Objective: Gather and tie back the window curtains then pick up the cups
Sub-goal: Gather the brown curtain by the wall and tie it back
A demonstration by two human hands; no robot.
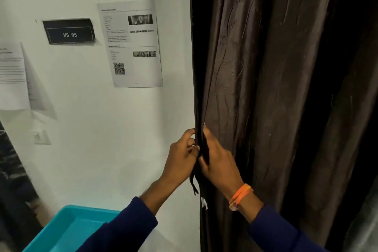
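Head cam: the dark brown curtain (255, 88) hangs straight down right in front, its long axis vertical, its left edge at the white wall (102, 149). Both hands meet there, left hand (182, 159) and right hand (218, 161) each pinching a thin black tie strap (194, 182) dangling limp beside the silky, creased fabric. No cups in sight

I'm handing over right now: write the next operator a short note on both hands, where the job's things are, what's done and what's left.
Left hand: pinches the dark tie strap at the curtain's edge.
Right hand: grips the same edge of the brown curtain, beside the white wall.
Done: both hands are on the curtain's edge; no tie yet.
Left: gather the curtain, tie it back, then pick up the cups, which are not in view. A teal tray sits lower left.
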